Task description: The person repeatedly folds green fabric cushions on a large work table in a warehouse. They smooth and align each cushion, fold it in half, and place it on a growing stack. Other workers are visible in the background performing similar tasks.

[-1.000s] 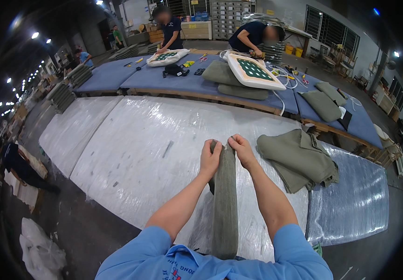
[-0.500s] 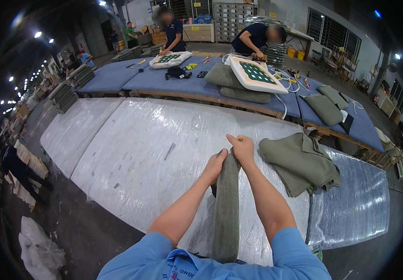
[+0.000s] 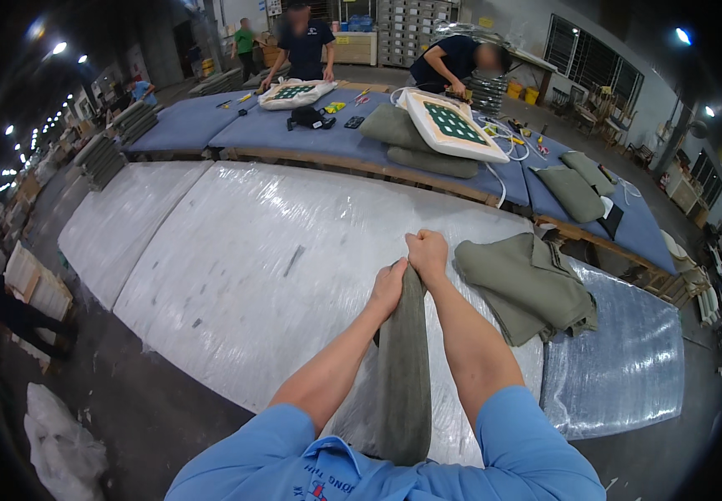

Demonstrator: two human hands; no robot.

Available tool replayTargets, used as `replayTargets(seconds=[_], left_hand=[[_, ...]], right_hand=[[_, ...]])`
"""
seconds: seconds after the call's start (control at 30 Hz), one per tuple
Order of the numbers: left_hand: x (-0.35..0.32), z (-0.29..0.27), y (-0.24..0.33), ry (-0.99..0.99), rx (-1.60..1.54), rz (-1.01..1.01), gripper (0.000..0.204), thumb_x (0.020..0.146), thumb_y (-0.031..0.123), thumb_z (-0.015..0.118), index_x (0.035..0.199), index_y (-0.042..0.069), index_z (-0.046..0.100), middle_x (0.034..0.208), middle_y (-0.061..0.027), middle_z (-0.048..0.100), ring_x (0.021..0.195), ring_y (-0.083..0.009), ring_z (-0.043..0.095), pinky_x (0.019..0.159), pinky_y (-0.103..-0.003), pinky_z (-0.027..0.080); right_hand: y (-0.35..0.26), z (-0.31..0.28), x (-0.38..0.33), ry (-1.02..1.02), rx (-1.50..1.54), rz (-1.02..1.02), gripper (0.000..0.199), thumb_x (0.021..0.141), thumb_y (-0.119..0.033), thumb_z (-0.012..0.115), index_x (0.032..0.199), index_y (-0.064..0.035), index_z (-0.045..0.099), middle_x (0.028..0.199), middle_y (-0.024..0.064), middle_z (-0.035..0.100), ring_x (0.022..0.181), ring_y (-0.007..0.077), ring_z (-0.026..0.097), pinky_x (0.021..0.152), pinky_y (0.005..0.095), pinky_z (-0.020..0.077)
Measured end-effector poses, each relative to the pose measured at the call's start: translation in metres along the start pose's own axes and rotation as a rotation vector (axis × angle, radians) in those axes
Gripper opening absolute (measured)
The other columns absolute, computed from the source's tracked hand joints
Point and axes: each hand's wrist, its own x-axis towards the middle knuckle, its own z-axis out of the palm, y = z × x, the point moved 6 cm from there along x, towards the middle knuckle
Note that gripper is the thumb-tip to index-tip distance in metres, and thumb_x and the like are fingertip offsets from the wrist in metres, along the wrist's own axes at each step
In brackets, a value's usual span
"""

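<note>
A long strip of olive-green fabric [image 3: 402, 376] hangs from my two hands down toward my chest. My left hand [image 3: 388, 289] grips its top edge from the left side. My right hand [image 3: 428, 253] is closed on the same top edge, just above and to the right. Both hands are held over a large plastic-wrapped white surface [image 3: 260, 267]. To the right of my hands lies a pile of folded olive-green fabric [image 3: 528, 284] on that wrapped surface.
Beyond the wrapped surface stands a long blue-covered table [image 3: 294, 134] with olive cushions [image 3: 419, 142], a white quilted cushion with green squares [image 3: 448, 125] and small tools. Two people work at its far side. A white bag [image 3: 60, 451] lies on the dark floor at lower left.
My hands have moved slightly to the right and closer together on the fabric's top edge, and the strip hangs straighter between my arms.
</note>
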Motion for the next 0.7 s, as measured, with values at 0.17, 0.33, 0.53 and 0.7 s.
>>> replayTargets(seconds=[0.17, 0.33, 0.53, 0.7], left_hand=[[-0.018, 0.001, -0.011, -0.084, -0.295, 0.075, 0.046, 0.109, 0.040, 0.054, 0.128, 0.000, 0.067, 0.115, -0.0072, 0.069, 0.102, -0.0134, 0.061, 0.089, -0.031, 0.050], [-0.023, -0.014, -0.019, -0.040, -0.348, 0.111, 0.035, 0.110, 0.027, 0.056, 0.133, 0.004, 0.067, 0.117, -0.0033, 0.070, 0.105, -0.0112, 0.062, 0.091, -0.028, 0.051], [-0.019, -0.031, -0.007, 0.122, -0.091, 0.236, 0.031, 0.107, 0.028, 0.059, 0.114, 0.001, 0.072, 0.097, -0.0027, 0.071, 0.090, -0.0113, 0.060, 0.082, -0.029, 0.049], [-0.008, -0.033, 0.028, 0.244, 0.181, 0.394, 0.036, 0.106, 0.028, 0.060, 0.088, -0.003, 0.063, 0.074, -0.0059, 0.058, 0.072, -0.0118, 0.050, 0.067, -0.034, 0.045]], right_hand=[[0.025, -0.014, -0.015, -0.180, 0.565, 0.080, 0.034, 0.097, -0.031, 0.071, 0.077, -0.0035, 0.067, 0.074, 0.0015, 0.065, 0.068, 0.0096, 0.054, 0.066, 0.0298, 0.0464], [0.014, -0.011, -0.055, -0.343, 0.885, 0.028, 0.024, 0.102, -0.027, 0.067, 0.099, -0.0036, 0.073, 0.096, -0.0014, 0.070, 0.087, 0.0082, 0.058, 0.080, 0.0269, 0.0464], [0.013, -0.008, -0.077, -0.406, 0.927, -0.001, 0.032, 0.105, -0.034, 0.062, 0.107, -0.0032, 0.073, 0.099, -0.0008, 0.069, 0.089, 0.0090, 0.058, 0.084, 0.0251, 0.0459], [0.034, -0.007, -0.080, -0.454, 0.864, 0.069, 0.038, 0.107, -0.041, 0.058, 0.103, -0.0050, 0.070, 0.092, -0.0049, 0.062, 0.084, 0.0069, 0.054, 0.079, 0.0243, 0.0444]])
